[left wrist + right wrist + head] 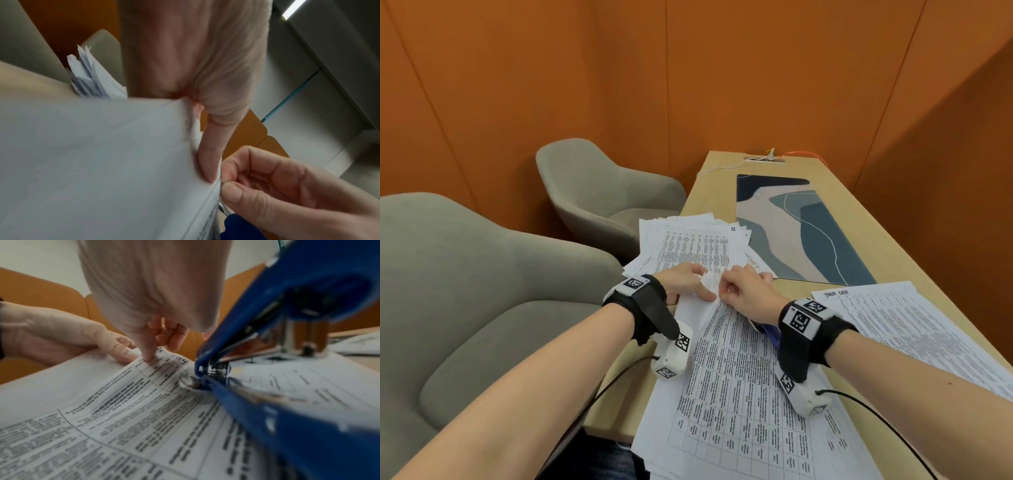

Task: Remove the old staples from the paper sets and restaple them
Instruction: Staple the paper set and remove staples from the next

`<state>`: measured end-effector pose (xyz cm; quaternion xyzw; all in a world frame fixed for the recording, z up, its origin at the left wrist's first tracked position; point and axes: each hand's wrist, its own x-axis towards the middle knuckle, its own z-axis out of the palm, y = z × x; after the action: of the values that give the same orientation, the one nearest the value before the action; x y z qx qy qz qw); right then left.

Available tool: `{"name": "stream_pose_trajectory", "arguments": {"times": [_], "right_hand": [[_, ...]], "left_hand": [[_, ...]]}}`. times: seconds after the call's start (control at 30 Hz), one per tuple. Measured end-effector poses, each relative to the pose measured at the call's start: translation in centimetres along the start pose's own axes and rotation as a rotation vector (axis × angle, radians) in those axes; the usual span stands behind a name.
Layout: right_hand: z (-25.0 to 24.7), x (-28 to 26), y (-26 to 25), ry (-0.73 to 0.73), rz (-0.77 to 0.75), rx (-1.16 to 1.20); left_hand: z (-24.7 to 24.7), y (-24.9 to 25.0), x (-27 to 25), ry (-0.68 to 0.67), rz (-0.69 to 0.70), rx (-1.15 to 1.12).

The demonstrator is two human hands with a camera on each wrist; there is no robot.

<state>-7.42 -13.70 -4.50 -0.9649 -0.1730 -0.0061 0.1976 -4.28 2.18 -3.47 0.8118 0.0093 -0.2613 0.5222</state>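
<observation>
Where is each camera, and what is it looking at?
Head: on the head, looking down at the table; both forearms show.
Left wrist: under the left hand, looking along it at the paper set.
Right wrist: under the right hand, facing the printed sheets and blue stapler.
All three share both hands at the paper's corner.

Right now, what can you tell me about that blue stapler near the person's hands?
The blue stapler lies on the printed paper set, mostly hidden beneath the right hand in the head view. Its body looks like glossy blue plastic or painted metal, with silvery metal parts inside. Its top arm is raised, leaving the mouth open toward the crumpled corner of the paper. Neither hand grips it; the left hand holds the paper.
</observation>
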Motion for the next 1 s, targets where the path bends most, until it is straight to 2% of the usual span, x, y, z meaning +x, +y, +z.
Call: {"name": "stream_pose_trajectory", "arguments": {"times": [0.2,0.33,0.43,0.7,1.0], "right_hand": [[-0.1,0.1,0.5,0.022,0.010,0.153],[-0.3,0.7,0.1,0.075,-0.083,-0.215],[-0.4,0.9,0.2,0.081,-0.126,-0.272],[0.6,0.4,0.4,-0.021,-0.078,-0.180],[0.8,0.2,0.6,0.022,-0.007,0.117]], "left_hand": [[0.1,0.8,0.0,-0.006,0.008,0.076],[0.0,0.7,0.2,-0.002,0.023,0.062],[-0.1,0.6,0.4,0.002,0.041,0.064],[-0.3,-0.2,0.7,-0.035,0.037,0.002],[-1.1,-0.4,0.9,-0.089,0.022,-0.027]]}}
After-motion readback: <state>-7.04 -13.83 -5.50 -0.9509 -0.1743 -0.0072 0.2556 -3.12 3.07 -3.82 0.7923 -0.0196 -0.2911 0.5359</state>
